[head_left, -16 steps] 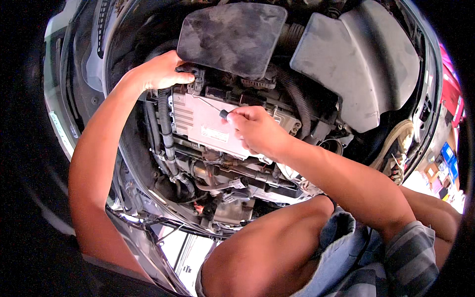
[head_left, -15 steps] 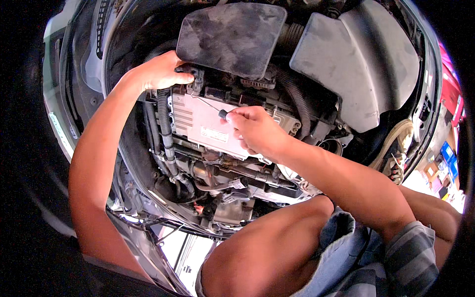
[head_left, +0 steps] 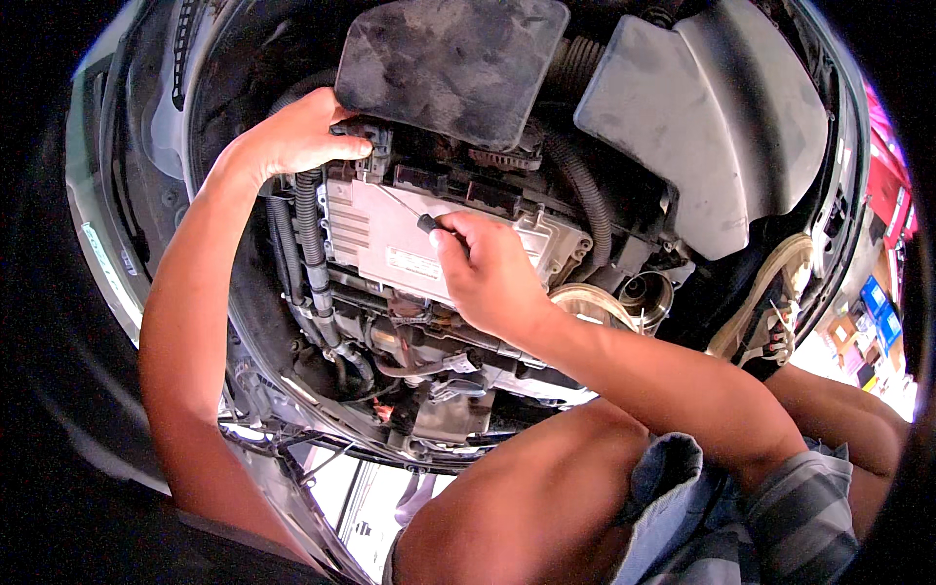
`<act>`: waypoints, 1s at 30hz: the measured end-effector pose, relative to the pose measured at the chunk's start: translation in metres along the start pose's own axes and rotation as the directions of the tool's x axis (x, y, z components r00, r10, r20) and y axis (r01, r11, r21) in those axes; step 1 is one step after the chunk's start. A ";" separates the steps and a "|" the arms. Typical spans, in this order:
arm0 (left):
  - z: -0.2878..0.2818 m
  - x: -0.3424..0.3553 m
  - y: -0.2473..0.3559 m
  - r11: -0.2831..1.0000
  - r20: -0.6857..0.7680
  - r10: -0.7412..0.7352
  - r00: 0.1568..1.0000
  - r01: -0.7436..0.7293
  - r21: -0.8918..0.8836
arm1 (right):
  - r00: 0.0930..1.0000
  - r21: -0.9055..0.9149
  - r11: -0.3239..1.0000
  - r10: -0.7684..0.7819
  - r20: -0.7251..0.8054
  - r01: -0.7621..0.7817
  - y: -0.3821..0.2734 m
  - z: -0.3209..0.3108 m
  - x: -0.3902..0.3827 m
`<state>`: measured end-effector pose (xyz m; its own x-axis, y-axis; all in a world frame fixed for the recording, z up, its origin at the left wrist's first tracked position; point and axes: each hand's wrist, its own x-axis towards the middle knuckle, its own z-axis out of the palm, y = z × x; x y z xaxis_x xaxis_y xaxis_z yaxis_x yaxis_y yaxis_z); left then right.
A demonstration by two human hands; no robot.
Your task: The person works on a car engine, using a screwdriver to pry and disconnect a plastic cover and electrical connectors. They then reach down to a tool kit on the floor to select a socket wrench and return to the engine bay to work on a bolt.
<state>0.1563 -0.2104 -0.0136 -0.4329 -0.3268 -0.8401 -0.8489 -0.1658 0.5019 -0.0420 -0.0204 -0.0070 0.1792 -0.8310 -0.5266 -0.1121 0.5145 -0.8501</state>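
An electronic control unit (head_left: pixel 375 229) with a silvery ribbed case and a pale label lies in the middle of the engine bay. At its far left corner is a black electrical connector (head_left: pixel 376 148). My left hand (head_left: pixel 300 138) grips this connector, thumb along its near side; the other fingers are hidden behind it. My right hand (head_left: pixel 492 268) is closed around the black handle of a thin screwdriver (head_left: pixel 400 202). Its metal shaft points up and left over the case, with the tip close below the connector. Whether the tip touches it I cannot tell.
A dark flat cover (head_left: pixel 448 68) overhangs the connector, and a larger grey cover (head_left: pixel 712 127) sits at the right. Corrugated hoses (head_left: pixel 310 229) run down the left side. A shoe (head_left: pixel 770 302) rests at the bay's right edge, my bent knee (head_left: pixel 526 487) at the near side.
My right hand has turned on the screwdriver, its fingers now wrapped further round the handle. The view has shifted slightly; my left hand stays at the connector.
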 end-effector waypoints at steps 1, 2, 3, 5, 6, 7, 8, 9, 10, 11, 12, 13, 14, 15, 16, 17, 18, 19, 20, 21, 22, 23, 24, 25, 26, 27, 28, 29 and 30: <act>0.000 -0.001 0.003 1.000 -0.013 -0.016 1.000 0.016 -0.002 | 1.000 0.013 1.000 0.008 0.000 -0.008 0.002 0.000 0.000; 0.001 -0.004 0.006 0.999 -0.026 -0.037 0.999 0.036 -0.005 | 1.000 0.027 0.999 0.018 0.005 -0.018 0.001 0.000 0.000; 0.002 -0.005 0.007 0.998 -0.040 -0.057 0.998 0.057 -0.008 | 0.999 0.046 0.998 0.042 0.024 -0.043 0.000 -0.002 0.001; -0.001 0.002 0.005 0.999 -0.035 -0.045 0.998 0.046 0.024 | 0.982 0.095 0.979 0.172 0.074 -0.179 -0.003 -0.009 0.006; -0.002 0.003 0.003 0.998 -0.036 -0.043 0.998 0.044 0.036 | 0.955 0.120 0.950 0.274 0.115 -0.287 -0.007 -0.013 0.010; -0.001 0.001 0.001 0.999 -0.037 -0.039 0.999 0.039 0.018 | 0.919 0.155 0.913 0.349 0.182 -0.378 -0.008 -0.019 0.016; 0.000 -0.001 0.000 0.999 -0.041 -0.036 0.999 0.036 -0.001 | 0.908 0.132 0.903 0.388 0.160 -0.409 -0.018 -0.022 0.021; 0.000 -0.002 0.001 0.999 -0.044 -0.029 0.999 0.029 -0.017 | 0.877 0.183 0.865 0.425 0.225 -0.467 -0.018 -0.028 0.028; 0.000 -0.002 0.002 0.999 -0.048 -0.023 0.999 0.021 -0.033 | 0.841 0.228 0.820 0.456 0.292 -0.524 -0.018 -0.033 0.035; 0.000 -0.003 0.005 0.999 -0.049 -0.031 0.998 0.030 -0.026 | 0.838 0.188 0.834 0.450 0.310 -0.518 -0.021 -0.038 0.040; 0.001 -0.004 0.008 0.999 -0.052 -0.040 0.998 0.039 -0.019 | 0.834 0.149 0.848 0.444 0.327 -0.510 -0.026 -0.042 0.044; 0.002 -0.004 0.010 0.999 -0.054 -0.048 0.997 0.048 -0.012 | 0.830 0.108 0.859 0.439 0.344 -0.500 -0.029 -0.045 0.046; 0.001 -0.004 0.010 0.999 -0.046 -0.051 0.998 0.050 -0.012 | 0.868 0.010 0.919 0.368 0.334 -0.394 -0.031 -0.047 0.044; 0.000 -0.003 0.008 0.999 -0.038 -0.053 0.998 0.053 -0.012 | 0.897 -0.090 0.956 0.293 0.332 -0.279 -0.033 -0.048 0.040; 0.000 -0.002 0.006 0.998 -0.029 -0.056 0.998 0.056 -0.013 | 0.916 -0.188 0.969 0.215 0.338 -0.158 -0.035 -0.048 0.036; 0.000 -0.001 0.004 0.999 -0.035 -0.054 0.998 0.053 -0.012 | 0.934 -0.236 0.970 0.138 0.331 -0.059 -0.035 -0.045 0.030; 0.000 -0.001 0.002 0.999 -0.041 -0.051 0.998 0.051 -0.010 | 0.917 -0.176 0.969 0.222 0.332 -0.171 -0.036 -0.043 0.026; 0.000 -0.001 0.000 0.999 -0.047 -0.048 0.998 0.048 -0.009 | 0.890 -0.114 0.953 0.304 0.338 -0.282 -0.038 -0.041 0.023; 0.000 0.000 0.000 0.999 -0.036 -0.029 0.999 0.029 -0.015 | 0.855 -0.052 0.919 0.383 0.349 -0.391 -0.039 -0.039 0.021; 0.001 0.000 0.001 1.000 -0.025 -0.009 1.000 0.009 -0.021 | 0.768 0.156 0.798 0.479 0.425 -0.583 -0.037 -0.038 0.020; 0.000 0.001 0.001 1.000 -0.013 0.010 1.000 -0.011 -0.027 | 0.747 0.200 0.760 0.489 0.450 -0.618 -0.037 -0.038 0.019; 0.000 0.002 -0.002 1.000 -0.009 0.020 1.000 -0.021 -0.019 | 0.726 0.239 0.721 0.498 0.474 -0.651 -0.038 -0.041 0.017; -0.001 0.004 -0.007 0.999 -0.005 0.031 1.000 -0.031 -0.010 | 0.705 0.277 0.678 0.505 0.498 -0.681 -0.039 -0.043 0.015; -0.002 0.005 -0.011 0.999 -0.001 0.041 0.999 -0.041 -0.002 | 0.716 0.270 0.692 0.503 0.483 -0.669 -0.040 -0.044 0.013; -0.002 0.005 -0.010 1.000 0.001 0.021 1.000 -0.021 -0.001 | 0.728 0.264 0.707 0.501 0.468 -0.656 -0.041 -0.046 0.011; -0.003 0.005 -0.009 1.000 0.003 0.000 1.000 0.000 0.001 | 0.739 0.258 0.720 0.498 0.454 -0.644 -0.041 -0.048 0.009; -0.003 0.004 -0.007 1.000 0.004 -0.021 1.000 0.021 0.002 | 0.734 0.261 0.714 0.498 0.462 -0.649 -0.041 -0.049 0.008; -0.004 0.005 -0.003 0.999 0.017 -0.037 0.999 0.036 0.034 | 0.731 0.268 0.708 0.499 0.466 -0.654 -0.038 -0.050 0.007; -0.005 0.005 0.003 0.997 0.028 -0.054 0.998 0.052 0.065 | 0.727 0.274 0.701 0.500 0.470 -0.659 -0.034 -0.051 0.007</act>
<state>0.1533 -0.2170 -0.0149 -0.3946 -0.2908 -0.8716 -0.8883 -0.1217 0.4428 -0.0869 -0.0543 0.0189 0.5340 -0.2479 -0.8084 0.0712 0.9659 -0.2491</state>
